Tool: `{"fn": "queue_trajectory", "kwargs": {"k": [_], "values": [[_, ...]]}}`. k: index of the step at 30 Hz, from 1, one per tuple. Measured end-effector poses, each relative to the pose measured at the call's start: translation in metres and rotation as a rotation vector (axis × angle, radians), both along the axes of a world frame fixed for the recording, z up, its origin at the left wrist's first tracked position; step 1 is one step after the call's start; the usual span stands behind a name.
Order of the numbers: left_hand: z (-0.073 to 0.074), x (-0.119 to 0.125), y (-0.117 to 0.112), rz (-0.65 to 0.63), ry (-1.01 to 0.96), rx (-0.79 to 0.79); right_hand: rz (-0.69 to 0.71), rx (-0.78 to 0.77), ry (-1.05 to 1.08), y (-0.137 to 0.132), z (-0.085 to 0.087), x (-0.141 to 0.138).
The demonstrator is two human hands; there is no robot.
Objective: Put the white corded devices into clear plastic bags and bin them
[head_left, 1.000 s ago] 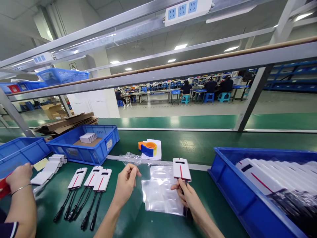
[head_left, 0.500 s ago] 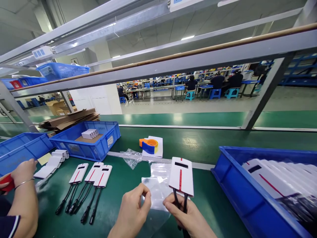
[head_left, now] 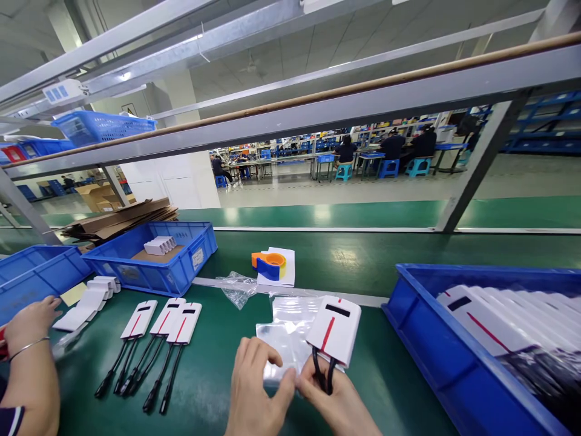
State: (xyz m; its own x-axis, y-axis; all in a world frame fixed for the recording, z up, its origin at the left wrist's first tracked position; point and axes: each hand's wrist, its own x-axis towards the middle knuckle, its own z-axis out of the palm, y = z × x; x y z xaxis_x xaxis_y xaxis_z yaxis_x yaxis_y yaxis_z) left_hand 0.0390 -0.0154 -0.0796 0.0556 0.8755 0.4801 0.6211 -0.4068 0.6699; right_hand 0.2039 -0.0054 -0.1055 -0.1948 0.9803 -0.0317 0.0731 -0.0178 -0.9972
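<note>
My right hand (head_left: 327, 387) is closed around the two black cables of a flat white device (head_left: 334, 332) with a red stripe and a dark window. The device stands tilted above the hand. Just to its left, my left hand (head_left: 261, 384) has thumb and fingers apart, the thumb tip close to my right fingers. Clear plastic bags (head_left: 284, 339) lie flat on the green table behind both hands; whether a fingertip touches them I cannot tell. Three similar white devices (head_left: 183, 324) with black cables lie to the left.
At right stands a blue bin (head_left: 422, 345) of bagged devices. A tape dispenser (head_left: 271, 265) and crumpled plastic (head_left: 238, 289) lie behind. Another blue bin (head_left: 158, 266) holds white parts. A co-worker's arm (head_left: 34, 357) is at far left, near a row of white pieces (head_left: 86, 303).
My left hand has moved right, towards my right hand, and its fingers have spread. The device has tilted to the right. The co-worker's hand has shifted slightly.
</note>
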Motion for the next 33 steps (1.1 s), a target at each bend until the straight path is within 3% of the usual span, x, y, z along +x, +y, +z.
{"fn": "queue_trajectory", "kwargs": {"k": [4, 6, 12, 17, 23, 27, 30, 33], "values": [[0.005, 0.009, 0.002, -0.119, -0.061, -0.191, 0.016, 0.014, 0.026, -0.003, -0.001, -0.002], [0.005, 0.009, 0.003, -0.143, -0.098, -0.202, 0.016, 0.009, 0.057, -0.004, 0.002, 0.0], [0.0, 0.007, -0.003, -0.205, -0.042, 0.022, 0.004, -0.145, 0.248, 0.0, 0.003, 0.009], [-0.005, 0.002, -0.001, -0.305, 0.106, 0.155, 0.005, -0.106, 0.265, 0.001, -0.001, 0.006], [-0.025, 0.011, -0.003, -0.332, 0.229, 0.3, 0.147, -0.1, 0.127, 0.003, 0.003, 0.004], [-0.038, 0.019, -0.011, -0.346, 0.293, 0.41, 0.106, -0.092, 0.039, 0.007, 0.002, 0.01], [-0.023, 0.007, -0.01, -0.396, 0.152, 0.261, 0.133, -0.088, 0.011, 0.006, 0.009, 0.019], [0.01, -0.012, -0.002, -0.353, 0.017, -0.044, 0.189, -0.091, 0.016, 0.003, 0.018, 0.024]]}}
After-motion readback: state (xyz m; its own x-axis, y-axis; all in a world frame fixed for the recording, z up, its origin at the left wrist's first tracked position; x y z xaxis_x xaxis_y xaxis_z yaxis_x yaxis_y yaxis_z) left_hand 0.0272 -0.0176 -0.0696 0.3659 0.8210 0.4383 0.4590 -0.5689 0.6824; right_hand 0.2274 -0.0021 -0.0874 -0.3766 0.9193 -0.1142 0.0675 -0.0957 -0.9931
